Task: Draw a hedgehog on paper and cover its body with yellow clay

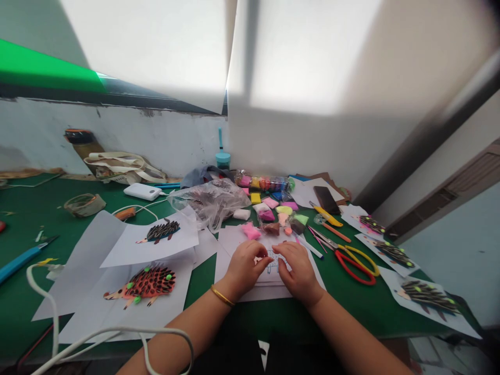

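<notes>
A white sheet of paper [250,298] with a blue line drawing [272,263] lies in front of me. Over its left part, my left hand [247,264] is curled, thumb and fingertips close together; whatever they hold is hidden. My right hand [300,268] rests on the right side of the sheet, fingers bent, with a gap between thumb and forefinger and nothing visible in it. Just beyond the hands are packets of soft clay, among them a pink one [250,230] and a brown one [270,228]. A marker [315,250] lies beside the right hand.
Scissors [357,264] and a yellow cutter [327,213] lie on the right, near a phone [326,200]. Finished hedgehog pictures flank me, one red [150,284] at left. A white cable [117,330] loops by my left forearm. A plastic bag [213,200] lies behind.
</notes>
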The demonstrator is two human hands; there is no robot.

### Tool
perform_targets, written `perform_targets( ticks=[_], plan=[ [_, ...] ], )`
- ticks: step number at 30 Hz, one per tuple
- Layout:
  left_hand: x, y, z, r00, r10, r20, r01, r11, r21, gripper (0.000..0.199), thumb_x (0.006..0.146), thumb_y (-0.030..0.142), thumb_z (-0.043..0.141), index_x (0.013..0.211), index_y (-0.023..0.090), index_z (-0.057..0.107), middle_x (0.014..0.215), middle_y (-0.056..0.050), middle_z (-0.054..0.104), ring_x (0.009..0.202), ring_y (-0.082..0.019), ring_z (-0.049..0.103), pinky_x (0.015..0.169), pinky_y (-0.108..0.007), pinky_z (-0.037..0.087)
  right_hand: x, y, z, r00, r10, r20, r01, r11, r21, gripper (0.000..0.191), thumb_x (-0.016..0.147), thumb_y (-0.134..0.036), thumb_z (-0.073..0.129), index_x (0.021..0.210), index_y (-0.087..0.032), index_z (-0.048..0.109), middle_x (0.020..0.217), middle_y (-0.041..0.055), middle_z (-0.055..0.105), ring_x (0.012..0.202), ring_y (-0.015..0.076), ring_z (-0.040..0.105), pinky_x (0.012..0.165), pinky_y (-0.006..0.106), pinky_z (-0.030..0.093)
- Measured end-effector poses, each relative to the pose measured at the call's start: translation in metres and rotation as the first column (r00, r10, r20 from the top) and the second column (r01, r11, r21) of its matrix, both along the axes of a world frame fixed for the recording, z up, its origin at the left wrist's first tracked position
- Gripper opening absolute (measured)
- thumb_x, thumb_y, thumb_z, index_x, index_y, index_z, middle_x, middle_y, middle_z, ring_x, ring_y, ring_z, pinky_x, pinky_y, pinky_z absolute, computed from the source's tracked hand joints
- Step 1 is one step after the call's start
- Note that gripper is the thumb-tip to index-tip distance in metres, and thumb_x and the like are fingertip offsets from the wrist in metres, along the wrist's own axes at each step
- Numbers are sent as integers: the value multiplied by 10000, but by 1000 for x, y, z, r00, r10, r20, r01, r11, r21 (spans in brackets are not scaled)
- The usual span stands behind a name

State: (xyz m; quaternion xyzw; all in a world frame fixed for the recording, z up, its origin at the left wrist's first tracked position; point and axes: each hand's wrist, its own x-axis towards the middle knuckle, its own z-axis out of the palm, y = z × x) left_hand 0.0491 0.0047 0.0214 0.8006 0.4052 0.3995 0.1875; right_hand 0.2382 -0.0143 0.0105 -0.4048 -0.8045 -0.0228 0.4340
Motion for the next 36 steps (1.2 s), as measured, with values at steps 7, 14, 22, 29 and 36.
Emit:
perform_targets(
  ticks=[7,14,22,29,36],
  plan=[
    [0,0,-1,1000,-22,10,22,1000,3,97,888,280,634,857,193,605,849,-22,639,814,-184,569,767,-320,439,0,1,-1,1000,-5,8,5,1000,-1,359,855,-111,502,1183,-225,589,1063,74,675,1036,262,592,926,485,456],
    [1,-1,2,997,-72,4,71,997,10,145,956,206,474,931,194,616,908,-42,650,865,-184,581,811,-326,443,0,0,-2,1000,6,5,-6,1000,7,368,855,-107,499,1194,-219,587,1077,75,672,1044,257,587,936,480,453],
    [0,-2,2,999,-29,-13,29,999,-22,169,895,312,603,786,184,588,780,-16,600,753,-170,542,718,-303,421,-1,0,-3,1000,29,5,-29,999,18,389,823,-135,564,1201,-220,585,1078,80,662,1051,263,584,952,494,456],
    [3,-4,4,993,-115,32,117,990,-76,91,862,218,636,778,185,624,780,-10,611,767,-163,562,726,-286,434,-4,0,1,999,53,11,-54,998,42,330,836,-217,641,1163,-244,607,1104,86,640,1079,271,576,946,500,469],
    [4,-5,3,989,-122,80,133,979,-153,68,825,212,680,776,184,642,756,5,599,730,-147,548,688,-265,425,-4,0,-1,996,87,-8,-86,993,80,272,847,-192,633,1113,-245,613,1106,82,637,1093,266,571,953,509,470]
  ],
)
